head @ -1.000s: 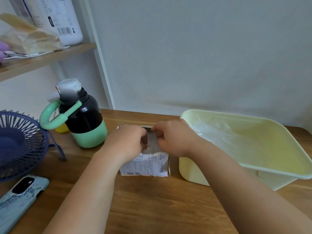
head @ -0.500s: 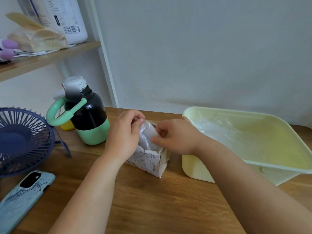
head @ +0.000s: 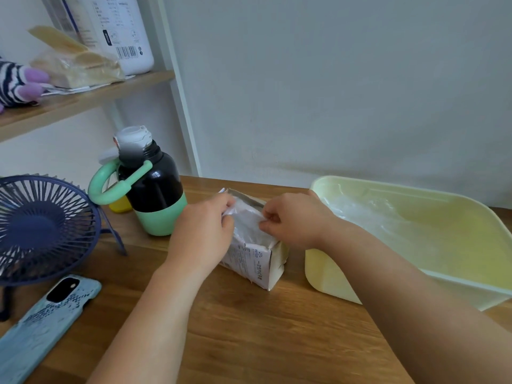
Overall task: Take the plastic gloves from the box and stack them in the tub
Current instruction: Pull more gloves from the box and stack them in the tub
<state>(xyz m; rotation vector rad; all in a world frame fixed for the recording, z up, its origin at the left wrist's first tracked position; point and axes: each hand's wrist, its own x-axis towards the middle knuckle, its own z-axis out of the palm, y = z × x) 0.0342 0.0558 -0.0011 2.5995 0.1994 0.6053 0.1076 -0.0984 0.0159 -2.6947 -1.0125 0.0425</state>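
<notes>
Broadly, a pale grey wall (head: 332, 92) fills the far side, and a wooden table (head: 249, 328) runs along its foot. At ten o'clock a wooden shelf (head: 83, 98) carries a white jug (head: 122, 29), a clear bag of pale slices (head: 74, 65) and a striped plush toy (head: 16, 84).

At three o'clock on the table sits the pale yellow tub (head: 327, 275), its near corner just beside the box. Clear gloves (head: 368, 214) lie in a flat, crumpled layer on its floor, towards the tub's nine o'clock end.

At nine o'clock a dark blue fan (head: 41, 225) stands on its wire foot. Between the fan and the box is a black flask (head: 155, 195) with a mint base and loop handle, upright, its cap on; something small and yellow (head: 120, 206) shows behind it. At eight o'clock a phone (head: 47, 320) in a light blue case lies flat, camera side up.

Centre, the white printed box (head: 255, 267) stands tilted, its torn top open. A plastic glove (head: 246, 220) rises out of that opening. The left hand (head: 205, 234) pinches the glove's nine o'clock edge with curled fingers and covers the box's left side. The right hand (head: 293, 220) pinches the three o'clock edge between thumb and forefinger, above the box's right rim.
</notes>
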